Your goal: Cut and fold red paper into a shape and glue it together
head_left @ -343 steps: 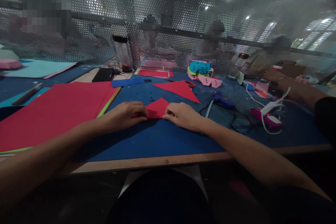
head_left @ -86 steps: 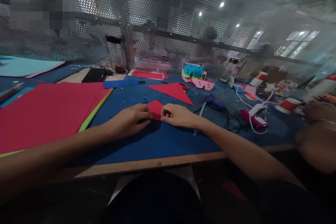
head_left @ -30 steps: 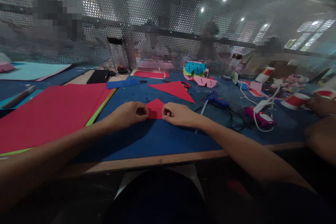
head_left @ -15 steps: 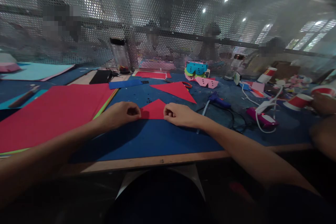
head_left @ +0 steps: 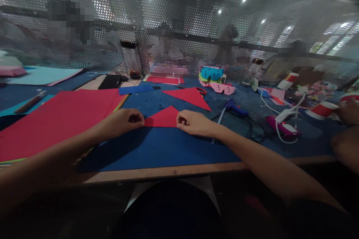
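A small red paper triangle (head_left: 165, 117) lies on the blue table mat (head_left: 157, 149), its peak pointing away from me. At its left corner my left hand (head_left: 126, 122) is closed, thumb and fingertips pinched on the paper. My right hand (head_left: 193, 122) is curled closed over the right end of the same paper, hiding that corner. Just beyond lies another red paper triangle (head_left: 190, 97), larger, with scissors (head_left: 201, 90) partly under its far edge.
Left is a stack of large red sheets (head_left: 67, 115). On the right lie a blue glue gun (head_left: 237, 109), a magenta device (head_left: 283, 126) with a white cable, and paper cups (head_left: 322, 110) near another person's hand (head_left: 349, 110). Behind stand a glass bottle (head_left: 131, 59) and cut paper masks (head_left: 211, 74).
My left hand has slid left along the paper's near edge, uncovering more of its left side. My right hand keeps its hold. The view has shifted slightly.
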Action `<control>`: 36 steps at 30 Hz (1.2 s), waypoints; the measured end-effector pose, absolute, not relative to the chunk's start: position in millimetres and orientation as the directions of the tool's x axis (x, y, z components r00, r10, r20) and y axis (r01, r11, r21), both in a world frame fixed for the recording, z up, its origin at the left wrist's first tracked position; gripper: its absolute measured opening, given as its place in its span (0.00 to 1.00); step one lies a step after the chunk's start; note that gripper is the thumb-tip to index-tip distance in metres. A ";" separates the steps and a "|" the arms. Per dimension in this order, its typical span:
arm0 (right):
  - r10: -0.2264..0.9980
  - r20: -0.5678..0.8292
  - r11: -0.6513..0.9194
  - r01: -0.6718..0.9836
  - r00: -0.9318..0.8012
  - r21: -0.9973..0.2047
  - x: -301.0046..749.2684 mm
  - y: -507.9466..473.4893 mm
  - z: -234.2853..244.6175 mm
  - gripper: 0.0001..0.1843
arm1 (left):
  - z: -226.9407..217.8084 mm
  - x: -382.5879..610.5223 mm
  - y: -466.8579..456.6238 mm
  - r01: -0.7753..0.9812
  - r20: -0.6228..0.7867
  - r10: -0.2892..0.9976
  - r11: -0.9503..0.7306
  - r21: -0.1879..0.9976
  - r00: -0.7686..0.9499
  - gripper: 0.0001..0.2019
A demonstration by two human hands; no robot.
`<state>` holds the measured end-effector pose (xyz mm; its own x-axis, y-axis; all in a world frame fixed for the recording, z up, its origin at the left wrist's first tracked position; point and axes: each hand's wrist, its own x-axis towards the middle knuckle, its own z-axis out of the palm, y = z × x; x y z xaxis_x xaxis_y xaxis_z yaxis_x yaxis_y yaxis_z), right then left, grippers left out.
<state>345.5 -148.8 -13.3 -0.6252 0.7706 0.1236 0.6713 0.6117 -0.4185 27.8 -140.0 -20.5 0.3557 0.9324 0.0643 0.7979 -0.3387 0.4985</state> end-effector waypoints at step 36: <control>0.775 0.115 0.601 0.668 -0.622 -0.438 345.9 -150.9 -11.8 0.06 | -12.3 43.4 -154.2 0.645 0.331 0.706 -0.708 0.288 0.626 0.11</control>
<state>345.9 -150.9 -11.8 -0.6218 0.7747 0.1149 0.6682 0.6013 -0.4381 43.4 -154.2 -12.3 0.6264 0.7059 0.3307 0.6452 -0.7076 0.2883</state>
